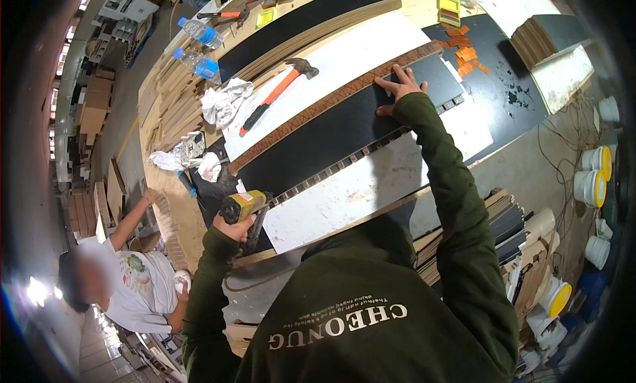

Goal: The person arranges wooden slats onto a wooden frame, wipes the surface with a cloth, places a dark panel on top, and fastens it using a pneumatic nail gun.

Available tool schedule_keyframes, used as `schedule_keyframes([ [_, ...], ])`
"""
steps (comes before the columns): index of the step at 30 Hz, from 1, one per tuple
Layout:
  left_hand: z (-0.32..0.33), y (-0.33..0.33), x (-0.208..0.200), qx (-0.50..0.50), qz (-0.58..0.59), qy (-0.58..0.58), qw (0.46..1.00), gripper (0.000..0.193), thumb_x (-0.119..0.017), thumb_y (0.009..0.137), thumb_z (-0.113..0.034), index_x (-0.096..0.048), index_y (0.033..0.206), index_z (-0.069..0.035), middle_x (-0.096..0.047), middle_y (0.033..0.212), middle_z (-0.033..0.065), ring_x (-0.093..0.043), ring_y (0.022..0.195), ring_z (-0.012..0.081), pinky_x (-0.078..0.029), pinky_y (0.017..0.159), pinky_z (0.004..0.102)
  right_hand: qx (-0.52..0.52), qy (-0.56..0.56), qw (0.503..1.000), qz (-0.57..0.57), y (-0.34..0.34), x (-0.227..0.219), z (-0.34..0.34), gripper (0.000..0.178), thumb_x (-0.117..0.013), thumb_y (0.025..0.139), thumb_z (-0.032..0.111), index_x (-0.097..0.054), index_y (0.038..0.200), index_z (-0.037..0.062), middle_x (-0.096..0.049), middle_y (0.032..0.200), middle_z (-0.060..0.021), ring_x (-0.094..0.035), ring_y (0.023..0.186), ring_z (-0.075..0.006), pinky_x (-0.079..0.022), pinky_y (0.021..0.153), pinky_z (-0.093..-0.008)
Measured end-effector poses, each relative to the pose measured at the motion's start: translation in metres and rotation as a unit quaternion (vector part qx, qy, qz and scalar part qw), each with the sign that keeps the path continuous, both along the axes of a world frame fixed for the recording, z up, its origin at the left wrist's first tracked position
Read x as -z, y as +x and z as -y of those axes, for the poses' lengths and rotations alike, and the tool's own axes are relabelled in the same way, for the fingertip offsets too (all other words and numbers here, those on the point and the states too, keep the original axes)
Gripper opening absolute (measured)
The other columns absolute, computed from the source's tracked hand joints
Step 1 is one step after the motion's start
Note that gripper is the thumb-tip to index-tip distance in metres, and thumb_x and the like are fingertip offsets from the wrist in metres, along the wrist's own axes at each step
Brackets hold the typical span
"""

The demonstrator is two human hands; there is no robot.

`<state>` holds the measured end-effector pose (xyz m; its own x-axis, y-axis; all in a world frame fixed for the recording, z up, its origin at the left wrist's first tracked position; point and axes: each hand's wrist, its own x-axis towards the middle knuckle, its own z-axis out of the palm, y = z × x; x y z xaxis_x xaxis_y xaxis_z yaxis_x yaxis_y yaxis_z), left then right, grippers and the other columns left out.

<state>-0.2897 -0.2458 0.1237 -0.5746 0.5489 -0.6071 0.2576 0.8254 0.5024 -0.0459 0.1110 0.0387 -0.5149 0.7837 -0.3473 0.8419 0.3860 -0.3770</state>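
Observation:
A long black panel lies across the bench in front of me. Along its far side runs a brown strip with a crosshatched face; its near edge shows a row of evenly spaced dark blocks. My left hand is wrapped round the handle of a yellow and black nail gun, whose front end is at the near left corner of the panel. Flat on the panel's right part, my right hand has its fingers spread, the tips reaching onto the brown strip.
A claw hammer lies beyond the strip on a white board. Water bottles, crumpled white cloth and wood strips are at the left. Orange pieces lie far right. Another person sits at the left.

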Motion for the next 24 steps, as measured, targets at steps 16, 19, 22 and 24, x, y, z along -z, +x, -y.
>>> schedule_keyframes([
  [16, -0.023, 0.008, 0.001, 0.024, 0.045, 0.032, 0.998, 0.027, -0.066, 0.079, -0.018, -0.06, 0.097, 0.001, -0.055, 0.06, 0.0003, -0.05, 0.045, 0.007, -0.043, 0.042, 0.0224, 0.202, 0.003, 0.937, -0.287, 0.131, 0.094, -0.083, 0.071, -0.075, 0.067, 0.045, -0.05, 0.126, 0.0133, -0.039, 0.137, -0.0122, -0.04, 0.124, -0.0261, -0.034, 0.102, -0.0374],
  [19, -0.026, 0.008, 0.0, 0.009, 0.034, 0.012, 0.999, 0.027, -0.066, 0.078, -0.018, -0.06, 0.096, 0.001, -0.054, 0.059, 0.0001, -0.049, 0.044, 0.0068, -0.041, 0.041, 0.0225, 0.206, -0.014, 0.912, -0.354, 0.132, 0.11, -0.087, 0.062, -0.073, 0.073, 0.036, -0.051, 0.125, 0.0106, -0.045, 0.13, -0.0119, -0.045, 0.119, -0.0236, -0.037, 0.098, -0.0325],
  [22, -0.028, 0.008, -0.001, 0.036, 0.043, 0.029, 0.998, 0.029, -0.066, 0.078, -0.018, -0.06, 0.098, 0.002, -0.055, 0.06, 0.0002, -0.049, 0.044, 0.0066, -0.041, 0.041, 0.0227, 0.204, -0.017, 0.896, -0.394, 0.13, 0.109, -0.082, 0.054, -0.07, 0.078, 0.026, -0.05, 0.125, 0.0083, -0.051, 0.123, -0.0091, -0.049, 0.112, -0.0199, -0.038, 0.095, -0.0302],
  [24, -0.028, 0.01, -0.002, 0.051, 0.022, 0.018, 0.998, 0.03, -0.066, 0.078, -0.017, -0.06, 0.099, 0.002, -0.055, 0.061, 0.0004, -0.049, 0.044, 0.0066, -0.041, 0.041, 0.0228, 0.202, -0.114, 0.865, -0.444, 0.13, 0.105, -0.085, 0.049, -0.067, 0.081, 0.02, -0.051, 0.125, 0.0096, -0.054, 0.118, -0.0051, -0.051, 0.105, -0.0153, -0.04, 0.093, -0.0278],
])
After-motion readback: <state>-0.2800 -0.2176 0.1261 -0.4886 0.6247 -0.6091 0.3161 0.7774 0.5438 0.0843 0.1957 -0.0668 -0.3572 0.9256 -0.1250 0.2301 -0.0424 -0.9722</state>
